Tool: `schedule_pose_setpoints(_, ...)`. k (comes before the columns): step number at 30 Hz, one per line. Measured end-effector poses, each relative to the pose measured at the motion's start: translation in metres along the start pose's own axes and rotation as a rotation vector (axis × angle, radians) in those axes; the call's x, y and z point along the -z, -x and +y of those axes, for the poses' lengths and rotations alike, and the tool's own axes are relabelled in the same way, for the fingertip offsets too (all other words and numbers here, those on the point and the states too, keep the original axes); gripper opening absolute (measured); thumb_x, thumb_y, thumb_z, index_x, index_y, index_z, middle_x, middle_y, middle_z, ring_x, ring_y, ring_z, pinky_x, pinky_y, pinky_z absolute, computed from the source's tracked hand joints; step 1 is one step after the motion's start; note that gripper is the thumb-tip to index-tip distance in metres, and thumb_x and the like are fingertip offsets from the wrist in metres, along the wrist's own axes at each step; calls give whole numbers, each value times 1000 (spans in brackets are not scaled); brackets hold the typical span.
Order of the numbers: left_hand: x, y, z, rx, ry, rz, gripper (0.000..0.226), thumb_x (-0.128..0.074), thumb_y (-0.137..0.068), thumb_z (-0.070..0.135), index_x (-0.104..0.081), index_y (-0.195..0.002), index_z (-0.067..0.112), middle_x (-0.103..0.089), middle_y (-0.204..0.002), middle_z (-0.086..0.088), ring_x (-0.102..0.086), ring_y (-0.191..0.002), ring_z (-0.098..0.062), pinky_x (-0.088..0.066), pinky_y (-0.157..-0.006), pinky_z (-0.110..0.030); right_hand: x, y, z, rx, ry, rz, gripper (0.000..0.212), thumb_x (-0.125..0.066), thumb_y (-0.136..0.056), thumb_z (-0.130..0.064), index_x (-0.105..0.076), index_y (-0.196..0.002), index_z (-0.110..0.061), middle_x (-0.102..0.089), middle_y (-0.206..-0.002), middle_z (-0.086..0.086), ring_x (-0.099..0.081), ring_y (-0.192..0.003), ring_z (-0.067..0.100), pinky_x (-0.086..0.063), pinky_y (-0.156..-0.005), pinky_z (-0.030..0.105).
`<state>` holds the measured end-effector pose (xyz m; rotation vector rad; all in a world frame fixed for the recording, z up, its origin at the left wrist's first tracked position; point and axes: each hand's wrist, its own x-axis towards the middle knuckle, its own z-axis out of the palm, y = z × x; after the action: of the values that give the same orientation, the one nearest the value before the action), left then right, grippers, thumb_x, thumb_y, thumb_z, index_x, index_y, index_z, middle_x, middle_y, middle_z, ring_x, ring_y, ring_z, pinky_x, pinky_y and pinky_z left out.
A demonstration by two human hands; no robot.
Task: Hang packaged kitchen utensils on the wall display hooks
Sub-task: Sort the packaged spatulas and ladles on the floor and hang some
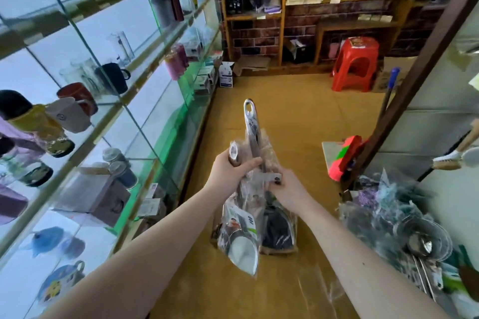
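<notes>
Aisle in a shop, seen from above the arms.

Both hands meet mid-frame on a bundle of plastic-wrapped utensils (241, 238), held over the tan floor (298, 101) and touching no hook.

- Left hand (228, 173): clenched round a brown handle (234, 154), whose capped end pokes out above the fist.
- Right hand (287, 190): fingers curled, gripping the crinkled wrap just beside the left; dark-painted nails show.
- A metal handle (251, 122) with a hanging hole stands up out of the wrap, above both hands and a little tilted.
- The heads hang down below the hands: a pale steel blade on the left, a dark one on the right. The exact number of pieces in the bundle is unclear.

Surroundings: glass shelves (77, 9) along the left carry mugs (114, 77) and flasks. A red stool (356, 63) sits at the far wall, well apart. Lower right lies a pile (388, 220) of more wrapped wire and steel goods, and a brush (451, 160) hangs at the right edge.
</notes>
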<state>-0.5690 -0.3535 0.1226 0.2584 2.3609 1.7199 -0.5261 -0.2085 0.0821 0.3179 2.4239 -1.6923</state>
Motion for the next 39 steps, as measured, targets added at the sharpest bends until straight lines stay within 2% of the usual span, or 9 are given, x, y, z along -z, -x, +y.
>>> schedule_pose_setpoints(3, 4, -19, -5, 19, -25, 58, 36, -73, -80, 35, -52, -71, 7, -47, -58, 5, -43, -55, -10, -40, -57, -26, 12, -16, -3, 9, -6, 28, 19, -58, -92, -12, -52, -105, -25, -58, -92, -18, -58, -96, 10, -44, -85, 22)
schedule_pose_setpoints(9, 17, -51, -20, 86, -7, 135, 42, -65, -87, 37, -60, -83, -5, -53, -70, -12, -48, -63, -20, -42, -61, -33, 25, -45, -10, 16, -12, 103, 42, -60, -92, -11, -47, -132, -10, -58, -98, -4, -61, -100, 26, -47, -87, 35)
schedule_pose_setpoints(15, 20, -97, -45, 178, -65, 170, 54, -60, -89, 42, -27, -55, 17, -28, -43, 5, -25, -39, -11, -28, -43, -20, 17, -93, 9, -73, -42, 143, 47, -58, -92, -13, -42, -136, -9, -59, -89, -4, -50, -42, -8, -37, -40, 7)
schedule_pose_setpoints(21, 43, -168, -84, 359, -86, -26, 43, -56, -91, 47, -34, -69, 17, -29, -53, 3, -26, -45, -11, -26, -40, -19, -8, -151, 17, -145, -16, 187, 58, -64, -87, -18, -38, -140, -14, -58, -126, 3, -59, -111, 25, -49, -94, 40)
schedule_pose_setpoints(26, 84, -218, -126, 484, -41, -140, 37, -64, -86, 47, -50, -75, 14, -50, -64, -2, -48, -58, -16, -42, -56, -27, -34, -203, 22, -246, -3, 191, 66, -64, -89, -17, -30, -146, -10, -61, -112, 6, -54, -64, -6, -43, -59, 9)
schedule_pose_setpoints(29, 101, -242, -149, 597, 69, -219, 30, -78, -76, 36, -64, -88, 12, -71, -90, -7, -68, -83, -22, -58, -69, -38, -51, -226, 32, -336, 3, 211, 70, -64, -89, -19, -26, -147, -9, -56, -81, -1, -41, -33, -1, -32, -37, 11)
schedule_pose_setpoints(32, 111, -262, -169, 678, 51, -371, 53, -92, -54, 21, -66, -98, 5, -73, -100, -11, -69, -94, -32, -56, -80, -54, -64, -244, 38, -373, 11, 195, 64, -65, -87, -21, -35, -142, -8, -59, -118, 9, -49, -50, -1, -38, -49, 14)
schedule_pose_setpoints(36, 112, -276, -189, 649, -53, -453, 38, -79, -62, -11, -64, -97, -8, -70, -96, -20, -69, -88, -29, -57, -82, -49, -80, -267, 49, -401, 29, 138, 56, -69, -82, -28, -50, -131, -10, -63, -102, 2, -36, -52, -3, -30, -50, 14)
schedule_pose_setpoints(39, 107, -284, -211, 592, -86, -450, 38, -77, -62, -13, -63, -97, -12, -70, -91, -18, -68, -79, -24, -56, -82, -50, -89, -283, 64, -408, 51, 120, 53, -72, -79, -28, -55, -126, -8, -61, -124, 11, -54, -63, 2, -40, -62, 17)
